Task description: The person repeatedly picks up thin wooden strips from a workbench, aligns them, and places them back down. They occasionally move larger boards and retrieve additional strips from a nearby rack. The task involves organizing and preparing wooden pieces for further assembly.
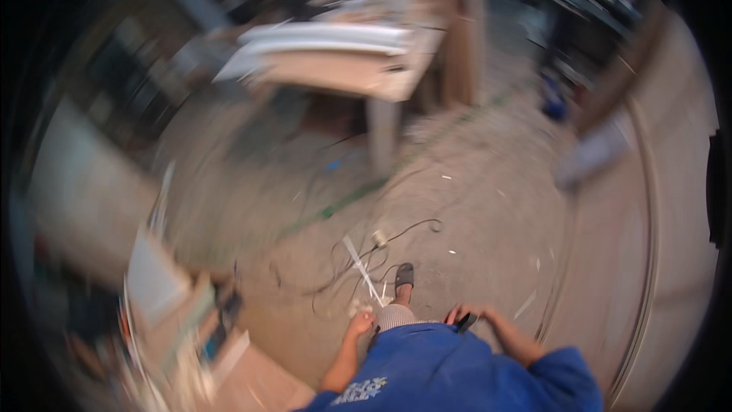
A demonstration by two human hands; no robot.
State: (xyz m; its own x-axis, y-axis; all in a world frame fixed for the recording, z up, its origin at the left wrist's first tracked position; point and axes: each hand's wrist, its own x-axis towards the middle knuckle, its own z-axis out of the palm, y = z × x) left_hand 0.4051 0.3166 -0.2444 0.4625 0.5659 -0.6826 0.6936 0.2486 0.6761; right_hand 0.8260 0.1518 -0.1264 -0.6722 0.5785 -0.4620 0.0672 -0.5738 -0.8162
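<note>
My left hand [361, 323] hangs low beside my left leg, its fingers small and mostly turned out of sight, so what it holds, if anything, does not show. At my right side, my right hand [471, 311] is closed around a small black object [466, 323] in front of my blue shirt; its kind is not clear. One foot in a dark sandal [405, 275] is set forward on the floor. Just ahead of it lie a tangled dark cable [328, 284] with a pale plug or socket block [379, 239] and a thin white strip [359, 265].
A workbench [393, 80] bearing long white pieces [328, 37] stands ahead, blurred. Leaning boards and offcuts [156, 278] crowd the left. A large pale panel [610, 259] runs along the right. A green line [358, 193] crosses the dusty floor [488, 214], where small scraps lie.
</note>
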